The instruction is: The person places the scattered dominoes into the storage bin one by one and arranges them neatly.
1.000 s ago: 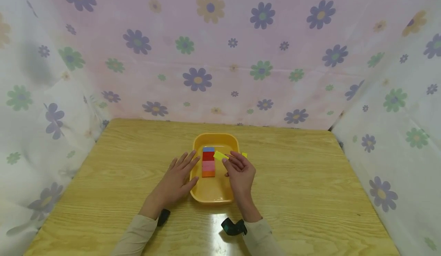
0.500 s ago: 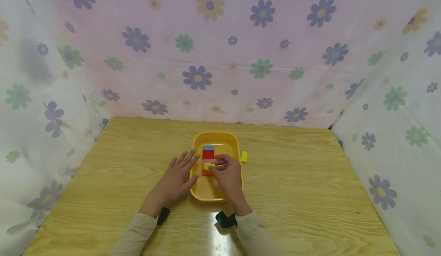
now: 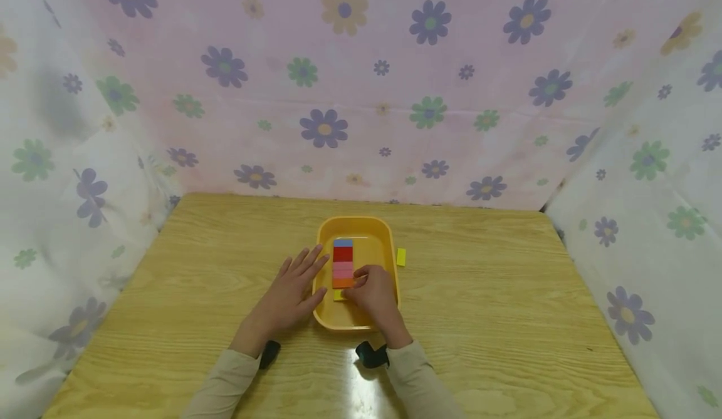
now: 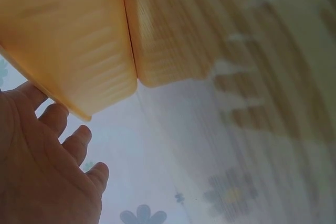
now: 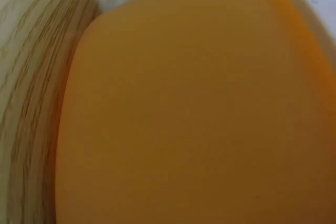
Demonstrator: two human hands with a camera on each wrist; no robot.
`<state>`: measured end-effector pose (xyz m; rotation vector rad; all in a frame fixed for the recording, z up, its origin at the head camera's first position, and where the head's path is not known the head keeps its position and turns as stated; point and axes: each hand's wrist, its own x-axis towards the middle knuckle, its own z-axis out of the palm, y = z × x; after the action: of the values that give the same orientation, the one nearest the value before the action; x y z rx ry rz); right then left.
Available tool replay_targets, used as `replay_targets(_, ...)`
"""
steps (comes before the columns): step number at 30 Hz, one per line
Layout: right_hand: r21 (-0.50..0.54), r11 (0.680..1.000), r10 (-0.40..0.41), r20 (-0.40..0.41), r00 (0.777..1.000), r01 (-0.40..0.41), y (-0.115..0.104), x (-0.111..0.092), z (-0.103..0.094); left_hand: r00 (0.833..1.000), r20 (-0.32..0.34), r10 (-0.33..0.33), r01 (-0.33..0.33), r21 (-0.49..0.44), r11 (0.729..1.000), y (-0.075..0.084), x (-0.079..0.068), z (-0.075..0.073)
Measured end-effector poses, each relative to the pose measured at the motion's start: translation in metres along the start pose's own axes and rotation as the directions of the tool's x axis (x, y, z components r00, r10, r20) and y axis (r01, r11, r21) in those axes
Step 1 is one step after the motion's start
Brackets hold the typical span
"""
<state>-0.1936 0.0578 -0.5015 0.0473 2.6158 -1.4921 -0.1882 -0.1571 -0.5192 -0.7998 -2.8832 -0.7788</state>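
A yellow-orange tray (image 3: 355, 219) lies on the table. Inside it runs a row of flat blocks: blue (image 3: 343, 243), red (image 3: 342, 254), pink (image 3: 342, 270) and orange (image 3: 341, 284). My right hand (image 3: 376, 297) reaches in over the tray and pinches a yellow block (image 3: 338, 295) at the near end of the row, just below the orange one; its fingers partly hide that block. My left hand (image 3: 287, 294) rests along the tray's left rim, fingers spread and fairly straight. In the left wrist view its fingertips meet the rim of the tray (image 4: 68, 51). The tray's outer wall (image 5: 194, 103) fills the right wrist view.
Another yellow block (image 3: 401, 257) lies on the wooden table (image 3: 496, 294), just right of the tray. Flowered cloth (image 3: 361, 93) stands behind the table and along both sides. A dark wrist-worn device (image 3: 371, 355) hangs at the right sleeve, another (image 3: 269, 354) at the left.
My right hand has carried the yellow block left and toward me, down past the row to its near end. My left hand has stayed at the rim.
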Motion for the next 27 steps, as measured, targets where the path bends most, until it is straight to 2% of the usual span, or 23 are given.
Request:
replay_targets(6, -0.105, 0.994, 0.018, -0.004, 1.000, -0.019, 0.0008, 0.0021, 0.0044, 1.000, -0.005, -0.002, 0.002, 0.013, 1.000, 0.0000, -0.0010, 0.0013)
replay_targets(11, -0.153, 0.988, 0.009, -0.032, 0.999, -0.014, 0.0001, 0.0047, 0.0066, 1.000, -0.013, 0.014, -0.014, 0.010, 1.000, 0.0011, -0.0005, 0.0001)
replay_targets(19, -0.187, 0.982, 0.023, -0.069, 0.997, -0.035, -0.0006, 0.0065, 0.0081, 1.000, -0.011, 0.009, -0.009, 0.010, 1.000, 0.0021, 0.0013, 0.0002)
replay_targets(27, -0.182, 0.983, -0.007, -0.070, 0.998, -0.006, 0.0009, 0.0068, 0.0097, 1.000, -0.014, 0.004, -0.003, 0.005, 1.000, 0.0034, 0.0012, -0.0006)
